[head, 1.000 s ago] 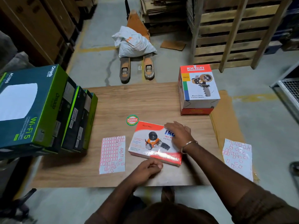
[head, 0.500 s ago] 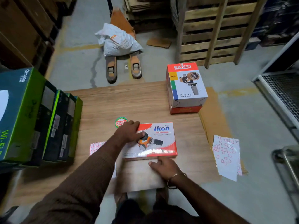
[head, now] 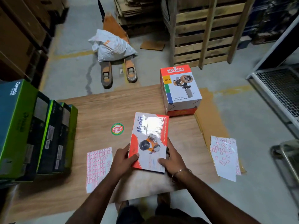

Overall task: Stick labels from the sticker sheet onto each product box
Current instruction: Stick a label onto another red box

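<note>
A flat red and white Ikon box point(head: 149, 139), wrapped in shiny film, is held lengthwise over the wooden table point(head: 103, 109), its far end pointing away from me. My left hand point(head: 123, 160) grips its near left edge and my right hand point(head: 172, 159) grips its near right edge. A sticker sheet with red-framed labels point(head: 98, 165) lies on the table left of my left hand. A second, mostly peeled sheet point(head: 225, 156) lies at the table's right edge. A Khyati carton sealer box point(head: 181, 89) stands at the far right corner.
Several green and black Omada boxes point(head: 37, 131) stand in a row along the table's left side. A round Patelsa sticker point(head: 117, 129) sits mid-table. Beyond the table are a pallet jack point(head: 118, 73) with a white sack point(head: 111, 46), wooden pallets point(head: 202, 29) and a wire cage point(head: 281, 88) at right.
The Ikon box lay flat and crosswise with my hands on its far-left corner and front edge; now both hands hold its near end and it is turned lengthwise.
</note>
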{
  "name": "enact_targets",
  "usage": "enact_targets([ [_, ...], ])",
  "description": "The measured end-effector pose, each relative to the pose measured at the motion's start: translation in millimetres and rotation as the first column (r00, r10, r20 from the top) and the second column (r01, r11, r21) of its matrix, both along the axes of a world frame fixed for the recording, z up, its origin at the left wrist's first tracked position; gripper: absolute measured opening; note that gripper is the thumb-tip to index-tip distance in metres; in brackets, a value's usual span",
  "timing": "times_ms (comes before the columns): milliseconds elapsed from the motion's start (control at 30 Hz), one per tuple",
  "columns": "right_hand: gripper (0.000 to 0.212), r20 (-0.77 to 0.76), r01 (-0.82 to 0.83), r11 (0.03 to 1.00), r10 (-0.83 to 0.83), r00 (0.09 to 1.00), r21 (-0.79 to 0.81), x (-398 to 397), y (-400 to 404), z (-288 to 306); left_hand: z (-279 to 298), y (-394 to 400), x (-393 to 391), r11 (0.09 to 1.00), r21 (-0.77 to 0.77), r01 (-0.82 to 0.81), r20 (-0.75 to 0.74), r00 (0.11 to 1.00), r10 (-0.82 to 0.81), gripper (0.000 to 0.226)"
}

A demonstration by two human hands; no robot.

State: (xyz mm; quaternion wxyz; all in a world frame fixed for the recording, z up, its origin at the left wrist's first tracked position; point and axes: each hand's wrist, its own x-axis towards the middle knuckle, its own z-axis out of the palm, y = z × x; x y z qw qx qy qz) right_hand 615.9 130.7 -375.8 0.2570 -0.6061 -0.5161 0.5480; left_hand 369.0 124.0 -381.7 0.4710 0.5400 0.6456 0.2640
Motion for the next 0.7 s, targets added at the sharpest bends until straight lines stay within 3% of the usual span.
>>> enact_targets([
  [133, 0.091, 0.004, 0.024, 0.983, -0.025, 1.0, 0.181, 0.9, 23.1, 46.3, 44.9, 13.6, 15.7, 0.975, 0.147, -0.169, 0.113, 0.982, 0.153, 0.038],
  [300, 0.069, -0.088, 0.225, 0.912, -0.208, 0.974, 0.343, 26.5, 85.0, 111.3, 98.2, 81.6, 48.8, 0.937, 0.279, -0.212, 0.131, 0.975, 0.182, 0.04],
  [433, 0.052, -0.061, 0.288, 0.88, -0.287, 0.956, 0.377, 64.0, 134.5, 133.4, 114.2, 144.9, 84.7, 0.961, 0.23, -0.152, 0.154, 0.981, 0.118, 0.045],
  [600, 0.07, 0.075, 0.285, 0.906, -0.323, 0.943, 0.312, 106.2, 189.3, 134.7, 125.3, 191.5, 137.2, 0.977, 0.163, -0.137, 0.263, 0.961, 0.091, 0.034],
  [700, 0.063, 0.112, 0.257, 0.921, -0.3, 0.947, 0.294, 119.6, 216.1, 133.1, 113.4, 209.4, 149.6, 0.984, 0.112, -0.14, 0.259, 0.96, 0.107, 0.033],
])
